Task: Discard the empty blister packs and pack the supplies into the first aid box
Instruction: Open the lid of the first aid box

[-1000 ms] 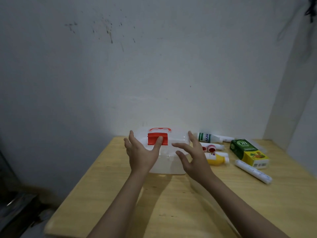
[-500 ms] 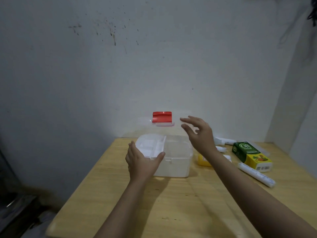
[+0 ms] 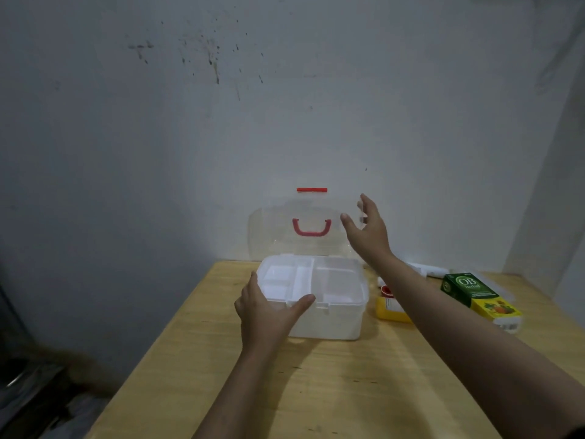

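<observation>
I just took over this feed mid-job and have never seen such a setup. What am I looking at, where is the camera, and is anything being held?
No machine here: a person works with bare hands, filmed by one wide-angle camera worn on the head, looking forward and down. That is why two forearms reach in from the bottom.

On the wooden table stands the first aid box, white, with its clear lid swung up toward the wall, showing a tray with compartments. The left hand rests on the box's front left corner, thumb on the rim. The right hand is raised at the lid's right edge, fingers spread; it grips nothing.

To the right of the box lie a yellow bottle, a green and yellow carton and a white tube near the wall.
</observation>
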A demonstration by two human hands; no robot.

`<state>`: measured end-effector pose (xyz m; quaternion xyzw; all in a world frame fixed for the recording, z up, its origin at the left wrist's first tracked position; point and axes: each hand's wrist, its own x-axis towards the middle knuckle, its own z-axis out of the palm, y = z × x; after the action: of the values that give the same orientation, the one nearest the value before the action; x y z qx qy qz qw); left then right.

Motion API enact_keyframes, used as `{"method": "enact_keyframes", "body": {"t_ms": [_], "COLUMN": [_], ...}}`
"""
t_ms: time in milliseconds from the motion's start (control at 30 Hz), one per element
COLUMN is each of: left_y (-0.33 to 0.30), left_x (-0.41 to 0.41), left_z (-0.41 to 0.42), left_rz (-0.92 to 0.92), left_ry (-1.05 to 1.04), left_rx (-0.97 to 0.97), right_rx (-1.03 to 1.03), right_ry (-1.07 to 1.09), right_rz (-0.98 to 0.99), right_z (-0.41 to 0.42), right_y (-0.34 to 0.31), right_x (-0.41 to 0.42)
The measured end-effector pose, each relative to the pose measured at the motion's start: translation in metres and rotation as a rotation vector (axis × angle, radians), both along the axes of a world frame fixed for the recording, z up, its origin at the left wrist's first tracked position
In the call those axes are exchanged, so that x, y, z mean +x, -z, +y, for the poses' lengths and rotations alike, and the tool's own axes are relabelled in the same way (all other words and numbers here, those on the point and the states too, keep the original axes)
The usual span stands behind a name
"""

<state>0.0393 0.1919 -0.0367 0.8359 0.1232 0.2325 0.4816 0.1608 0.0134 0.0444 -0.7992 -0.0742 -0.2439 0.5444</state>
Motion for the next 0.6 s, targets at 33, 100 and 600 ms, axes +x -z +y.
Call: {"method": "enact_keyframes", "body": {"t_ms": [33, 100, 600], "left_y": [0.0, 0.002, 0.022], "left_x": [0.001, 0.004, 0.01], "left_z": [-0.001, -0.002, -0.008], "left_rz": [-0.013, -0.045, -0.194], "left_ry": [0.004, 0.013, -0.017], "left_rx": [-0.024, -0.083, -0.241], "right_rx": [-0.013, -0.037, -0.388], "right_ry": [0.006, 0.011, 0.309], "right_rz": [0.032, 0.079, 0.032], "right_z": [0.001, 0.001, -0.105], "right_y": [0.002, 0.007, 0.069], "right_x": [0.004, 0.011, -0.045]}}
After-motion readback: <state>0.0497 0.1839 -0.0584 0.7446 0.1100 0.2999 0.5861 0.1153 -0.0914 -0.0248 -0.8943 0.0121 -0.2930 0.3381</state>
